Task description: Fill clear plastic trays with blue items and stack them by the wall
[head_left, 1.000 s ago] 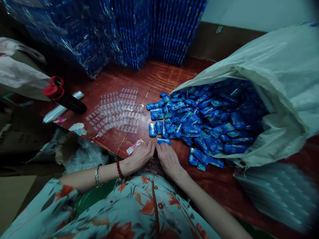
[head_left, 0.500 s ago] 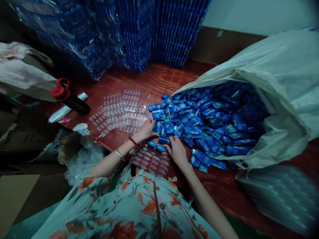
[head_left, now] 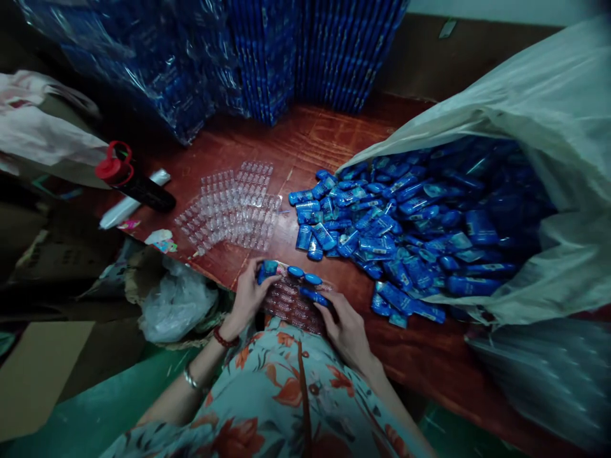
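Observation:
My left hand [head_left: 249, 294] pinches a small blue printed container [head_left: 268, 271] at the upper left of a clear moulded plastic tray [head_left: 292, 308]. My right hand [head_left: 347, 327] grips another blue container [head_left: 314, 296], tilted, over the tray's right part. Two more blue containers [head_left: 304, 275] stand side by side in the tray's top row, their oval ends up. Below them the visible cavities hold nothing. The tray lies at the table's near edge, against the flowered shirt. Beyond it a heap of blue containers [head_left: 372, 232] spills from a white sack [head_left: 520, 83].
Several clear moulded trays [head_left: 231, 213] lie fanned out on the red-brown table [head_left: 329, 137]. A black bottle with a red lid [head_left: 136, 181] lies beside a plastic roll [head_left: 114, 216]. Tall stacks of blue packs [head_left: 267, 57] stand at the back. More clear plastic [head_left: 544, 375] sits at right.
Both hands have drawn back from the heap to the tray, each bringing a blue container. The left has moved left and nearer; the right has come nearer. The view has shifted slightly.

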Motion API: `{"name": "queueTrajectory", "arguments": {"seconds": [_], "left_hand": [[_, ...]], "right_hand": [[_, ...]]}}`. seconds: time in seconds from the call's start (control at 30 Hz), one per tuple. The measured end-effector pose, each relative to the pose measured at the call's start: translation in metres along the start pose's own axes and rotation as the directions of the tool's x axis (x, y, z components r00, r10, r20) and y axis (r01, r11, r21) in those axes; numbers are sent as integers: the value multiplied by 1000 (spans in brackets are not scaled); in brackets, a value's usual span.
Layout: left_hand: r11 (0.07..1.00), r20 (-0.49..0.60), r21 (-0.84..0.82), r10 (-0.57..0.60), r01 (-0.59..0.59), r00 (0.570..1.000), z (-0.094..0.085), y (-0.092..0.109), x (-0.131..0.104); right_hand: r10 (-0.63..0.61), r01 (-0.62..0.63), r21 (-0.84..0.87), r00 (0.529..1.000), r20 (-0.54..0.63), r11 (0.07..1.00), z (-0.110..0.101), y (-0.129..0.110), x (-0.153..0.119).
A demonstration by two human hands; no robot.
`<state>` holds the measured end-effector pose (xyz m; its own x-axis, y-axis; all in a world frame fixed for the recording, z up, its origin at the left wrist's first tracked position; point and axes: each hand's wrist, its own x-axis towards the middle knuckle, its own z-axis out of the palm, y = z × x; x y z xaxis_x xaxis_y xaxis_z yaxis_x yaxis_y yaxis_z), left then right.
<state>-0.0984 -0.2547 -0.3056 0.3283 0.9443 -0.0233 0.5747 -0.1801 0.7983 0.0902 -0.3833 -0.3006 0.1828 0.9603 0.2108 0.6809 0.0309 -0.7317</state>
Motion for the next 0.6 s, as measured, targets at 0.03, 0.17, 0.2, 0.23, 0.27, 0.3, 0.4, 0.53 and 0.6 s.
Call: {"name": "queueTrajectory", "arguments": {"seconds": [0.03,0.17,0.2,0.23,0.27,0.3,0.4,0.53,0.6], "left_hand": [[999,-9,20,45,-45,999,7,-3,-10],[926,47,306,219,-222,975,20,-15,-42],[902,72,364,222,-232,973,18,-18,-46],[888,106,387,223,-246,969,14,-20,-49],[885,150,376,236,-276,960,10,-23,-51],[887,199,336,262,-317,944,6,-25,-52],[912,188,193,328,-363,926,-4,-26,-53],[910,106,148,375,-387,921,-9,-19,-51],[866,142,193,441,-462,886,-8,-15,-48]], "right_hand": [[-74,73,-70,997,-19,995,5,0,3],[-242,240,-343,970,37,908,10,2,10],[-244,250,-383,968,67,889,9,1,10],[-237,256,-414,967,99,873,8,-1,11],[-223,258,-441,966,132,860,7,-3,11],[-204,259,-464,965,166,847,6,-7,12],[-125,247,-521,958,257,817,3,-21,18],[-9,238,-540,920,393,807,0,-36,29],[25,239,-534,898,440,811,-1,-38,34]]}}
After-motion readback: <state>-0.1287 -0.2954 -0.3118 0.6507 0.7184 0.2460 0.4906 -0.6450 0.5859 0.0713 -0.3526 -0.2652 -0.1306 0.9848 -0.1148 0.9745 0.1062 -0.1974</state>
